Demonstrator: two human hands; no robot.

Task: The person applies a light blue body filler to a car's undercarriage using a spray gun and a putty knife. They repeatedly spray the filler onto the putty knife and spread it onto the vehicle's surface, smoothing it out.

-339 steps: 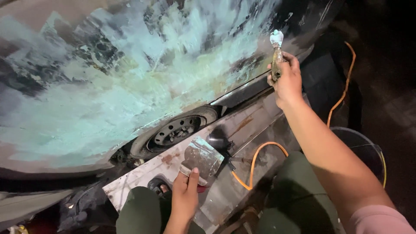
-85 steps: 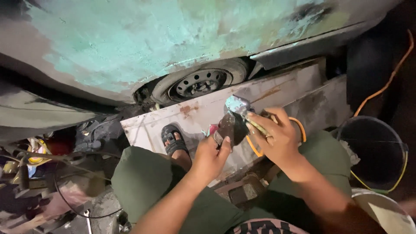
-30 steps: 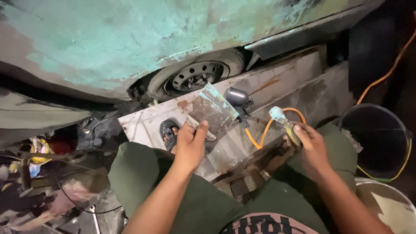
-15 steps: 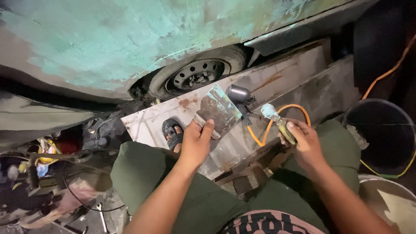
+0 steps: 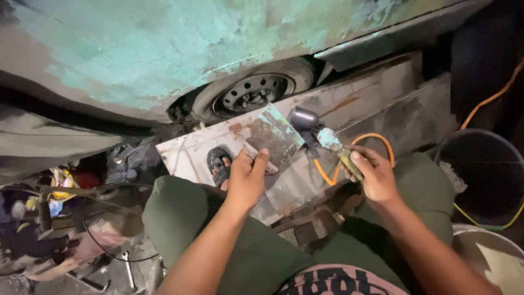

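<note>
While the left hand (image 5: 246, 183) grips the board (image 5: 274, 135), the right hand (image 5: 375, 177) clasps the knife (image 5: 337, 152), blade up-left.

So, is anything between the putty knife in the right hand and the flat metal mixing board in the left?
Nothing visible. The right hand holds the teal-smeared putty knife just right of the flat metal board gripped by the left hand; only open air separates them.

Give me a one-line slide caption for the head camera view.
Seated by a filler-smeared car, left hand holds a flat metal mixing board; right hand holds a putty knife tipped with pale blue filler.
</note>
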